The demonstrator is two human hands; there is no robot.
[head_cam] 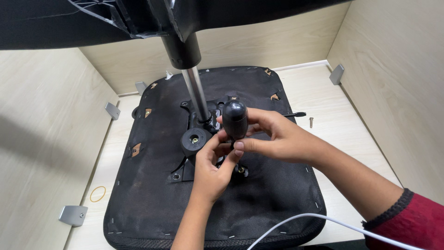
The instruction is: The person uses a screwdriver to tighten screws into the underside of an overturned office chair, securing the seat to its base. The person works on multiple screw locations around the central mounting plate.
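Directly under our right hand (277,139), gripping the upright screwdriver (235,119), our left hand (213,164) is pinching its shaft above the seat (152,194) bracket (185,172).

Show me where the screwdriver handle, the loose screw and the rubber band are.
screwdriver handle (235,119), head view, on its rounded black grip.
loose screw (311,122), head view, on its shank.
rubber band (97,194), head view, on its yellow loop's edge.
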